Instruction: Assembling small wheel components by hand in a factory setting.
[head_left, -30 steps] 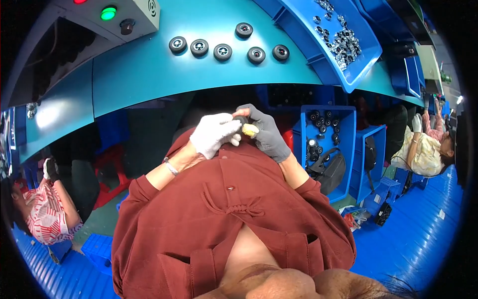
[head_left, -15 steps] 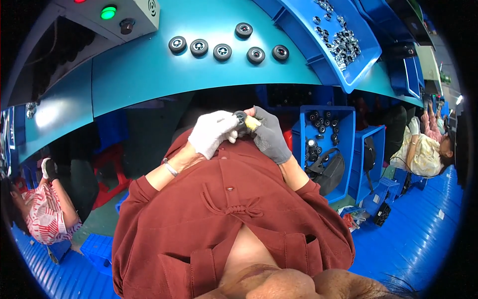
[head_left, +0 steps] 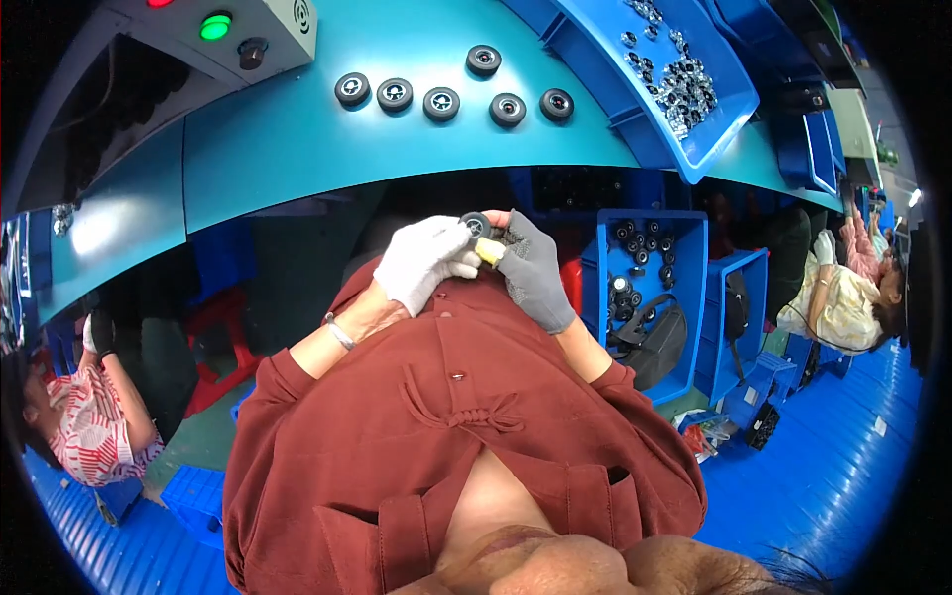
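Observation:
A small black toy wheel (head_left: 476, 224) with a silvery spoked face is held up in front of my lap. My left hand (head_left: 421, 266), in a white glove, pinches its left side. From the right, my right hand (head_left: 536, 273) grips it too; this glove is grey, with bare fingertips and a yellow cover on the thumb, which presses near the lower rim. The hands hide part of the wheel. Beyond them, several similar wheels (head_left: 441, 104) lie on the green tabletop (head_left: 297, 149); some show silver spoked faces, others darker centres.
A blue bin (head_left: 635, 139) with shiny small parts stands on the table at the right. Below it, another blue bin (head_left: 650, 389) holds wheels and a black bag (head_left: 656, 347). A machine (head_left: 283, 30) with a green lamp is at upper left. Other people sit at both sides.
The wheel has turned slightly and its spoked face shows more. My right thumb has shifted a little left and down along the rim.

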`<state>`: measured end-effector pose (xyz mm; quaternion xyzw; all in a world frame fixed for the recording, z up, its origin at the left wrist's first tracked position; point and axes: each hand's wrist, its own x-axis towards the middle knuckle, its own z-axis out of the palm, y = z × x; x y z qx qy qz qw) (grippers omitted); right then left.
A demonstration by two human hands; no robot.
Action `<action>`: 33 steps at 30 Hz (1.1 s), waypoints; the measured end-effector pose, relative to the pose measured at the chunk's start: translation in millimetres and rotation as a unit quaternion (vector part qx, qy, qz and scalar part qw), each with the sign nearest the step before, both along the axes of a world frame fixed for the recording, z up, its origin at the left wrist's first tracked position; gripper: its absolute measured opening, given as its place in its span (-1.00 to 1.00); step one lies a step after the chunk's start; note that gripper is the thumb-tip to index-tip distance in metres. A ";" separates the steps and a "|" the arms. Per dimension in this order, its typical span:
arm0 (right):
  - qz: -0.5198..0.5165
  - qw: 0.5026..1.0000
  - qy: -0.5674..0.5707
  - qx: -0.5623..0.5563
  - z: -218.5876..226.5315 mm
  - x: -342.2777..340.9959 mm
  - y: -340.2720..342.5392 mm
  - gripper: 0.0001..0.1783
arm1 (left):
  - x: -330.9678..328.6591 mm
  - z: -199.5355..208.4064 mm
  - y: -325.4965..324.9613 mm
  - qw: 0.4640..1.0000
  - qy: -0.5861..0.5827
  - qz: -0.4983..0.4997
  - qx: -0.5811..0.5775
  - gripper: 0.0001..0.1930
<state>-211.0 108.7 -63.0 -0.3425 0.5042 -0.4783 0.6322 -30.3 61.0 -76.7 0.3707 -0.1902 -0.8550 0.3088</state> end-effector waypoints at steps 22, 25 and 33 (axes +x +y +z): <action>0.046 0.984 0.163 -0.056 10.6 7.0 -5.6 -0.56 | 6.5 -26.9 -2.7 0.999 0.030 0.013 -0.024 -0.84; 0.040 0.989 0.114 -0.085 21.2 11.6 -10.0 -0.48 | 1.4 -14.6 -1.2 0.998 0.038 0.029 -0.050 -0.84; -0.140 0.791 0.501 -0.321 58.8 -36.3 -64.8 -0.53 | 13.4 94.1 -68.3 0.566 -0.561 0.074 -0.600 -0.24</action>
